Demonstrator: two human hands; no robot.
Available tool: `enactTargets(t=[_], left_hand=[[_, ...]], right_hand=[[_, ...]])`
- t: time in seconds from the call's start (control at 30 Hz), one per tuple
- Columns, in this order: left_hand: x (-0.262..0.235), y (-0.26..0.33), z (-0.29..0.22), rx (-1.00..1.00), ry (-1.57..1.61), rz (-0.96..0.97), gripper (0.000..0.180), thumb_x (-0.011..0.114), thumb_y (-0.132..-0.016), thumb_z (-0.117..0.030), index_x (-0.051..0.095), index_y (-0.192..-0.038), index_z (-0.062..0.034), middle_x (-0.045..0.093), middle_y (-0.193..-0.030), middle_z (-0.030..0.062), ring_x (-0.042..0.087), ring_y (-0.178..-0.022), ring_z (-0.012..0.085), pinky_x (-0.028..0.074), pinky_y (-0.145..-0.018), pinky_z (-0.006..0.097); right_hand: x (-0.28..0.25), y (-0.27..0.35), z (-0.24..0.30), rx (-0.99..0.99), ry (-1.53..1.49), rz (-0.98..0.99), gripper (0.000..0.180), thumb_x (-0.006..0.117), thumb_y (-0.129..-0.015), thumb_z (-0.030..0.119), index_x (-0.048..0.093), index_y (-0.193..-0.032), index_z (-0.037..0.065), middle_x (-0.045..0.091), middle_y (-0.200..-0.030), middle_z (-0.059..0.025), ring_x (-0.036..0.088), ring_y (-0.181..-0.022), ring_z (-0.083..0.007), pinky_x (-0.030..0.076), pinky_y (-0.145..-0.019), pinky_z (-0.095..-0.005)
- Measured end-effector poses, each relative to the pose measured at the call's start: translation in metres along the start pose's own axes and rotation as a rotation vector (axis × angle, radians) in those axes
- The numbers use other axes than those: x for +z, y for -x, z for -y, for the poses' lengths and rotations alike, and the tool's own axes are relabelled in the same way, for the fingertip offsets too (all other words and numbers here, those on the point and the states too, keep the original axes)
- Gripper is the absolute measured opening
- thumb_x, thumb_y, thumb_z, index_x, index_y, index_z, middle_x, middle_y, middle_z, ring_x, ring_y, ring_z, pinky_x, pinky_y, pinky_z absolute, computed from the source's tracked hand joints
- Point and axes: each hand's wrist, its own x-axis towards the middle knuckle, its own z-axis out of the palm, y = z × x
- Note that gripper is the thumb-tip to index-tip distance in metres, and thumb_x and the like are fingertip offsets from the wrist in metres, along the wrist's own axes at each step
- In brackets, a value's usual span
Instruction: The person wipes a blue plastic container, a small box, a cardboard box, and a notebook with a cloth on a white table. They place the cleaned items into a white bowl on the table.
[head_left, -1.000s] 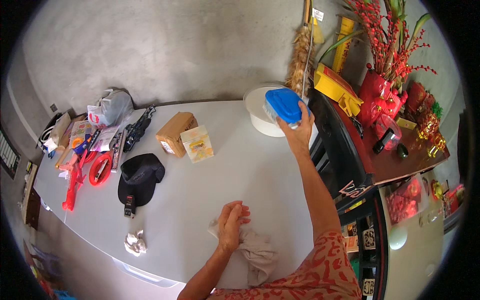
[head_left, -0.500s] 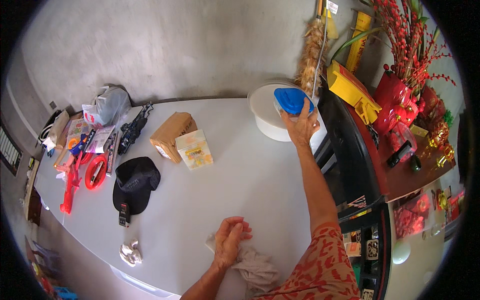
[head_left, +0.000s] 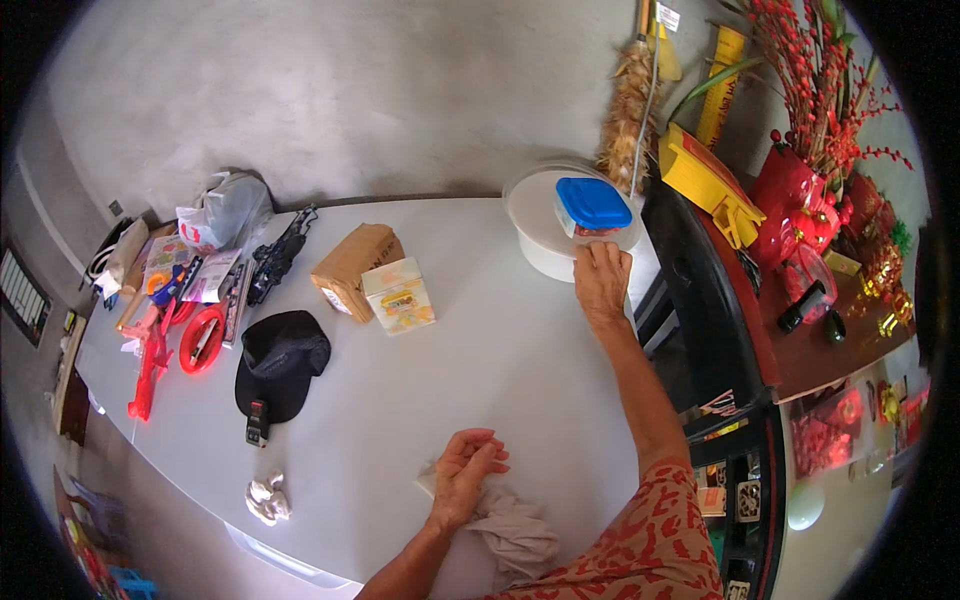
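Looking first at the near side of the bench (head_left: 400, 395): noted left hand (head_left: 468, 470) half-curled and loose, nothing visible in its grasp, just above a crumpled beige cloth (head_left: 515, 525). Judge a minor snag possible, from fingers or wrist catching a fold and dragging the cloth.

Farther off, noted right hand (head_left: 602, 283) with bent fingers at the near rim of a round white tub (head_left: 545, 255), just in front of a small clear box with a blue lid (head_left: 594, 203). Cannot tell touching from a narrow miss, nor a closed grip from a slack curl.

Found the box resting on the tub's flat top, toward the right. Rate as main hazard: sliding off after a knock from the knuckles or a tilt of the tub. Noted tub near the bench's right edge; might go over after a firm rightward push.

Farthest, saw feather duster (head_left: 628, 110) upright by the wall, behind the tub. Could topple boxward if bumped.
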Motion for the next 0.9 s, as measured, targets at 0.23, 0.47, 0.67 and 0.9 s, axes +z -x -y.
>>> enactTargets(t=[0.23,0.47,0.67,0.9], left_hand=[[0.003,-0.002,-0.001,-0.039,0.012,0.044,0.025,0.054,-0.094,-0.013,0.051,-0.115,-0.0009,0.058,-0.103,0.0091,0.059,-0.093,0.0171,0.053,-0.077,0.032],[0.002,-0.001,0.001,-0.005,0.054,-0.007,0.023,0.055,-0.093,-0.012,0.051,-0.113,-0.0011,0.058,-0.102,0.0081,0.059,-0.092,0.0168,0.052,-0.075,0.031],[0.014,-0.008,-0.023,0.147,-0.167,-0.085,0.027,0.056,-0.092,-0.016,0.049,-0.113,-0.0006,0.056,-0.101,0.009,0.058,-0.088,0.0174,0.052,-0.067,0.031],[0.04,-0.098,-0.083,0.383,-0.502,-0.238,0.04,0.06,-0.089,-0.028,0.046,-0.112,0.002,0.054,-0.084,0.0091,0.054,-0.069,0.0145,0.045,-0.055,0.029]], right_hand=[[-0.028,0.004,0.002,-0.072,-0.03,-0.032,0.01,0.058,-0.075,0.009,0.062,-0.084,0.009,0.052,-0.082,-0.0015,0.05,-0.081,-0.0199,0.033,-0.07,-0.0374],[-0.081,0.025,0.03,-0.104,-0.124,-0.011,0.012,0.06,-0.073,0.007,0.062,-0.085,0.007,0.049,-0.08,-0.0024,0.048,-0.076,-0.0202,0.032,-0.067,-0.0378],[-0.148,0.051,0.05,-0.142,-0.265,0.084,0.019,0.064,-0.076,0.0,0.065,-0.095,0.004,0.056,-0.089,-0.007,0.052,-0.081,-0.0204,0.036,-0.07,-0.0396],[-0.202,0.057,0.047,-0.012,-0.444,0.121,0.037,0.072,-0.067,0.009,0.064,-0.103,0.009,0.056,-0.098,-0.0093,0.052,-0.092,-0.0259,0.037,-0.079,-0.0425]])
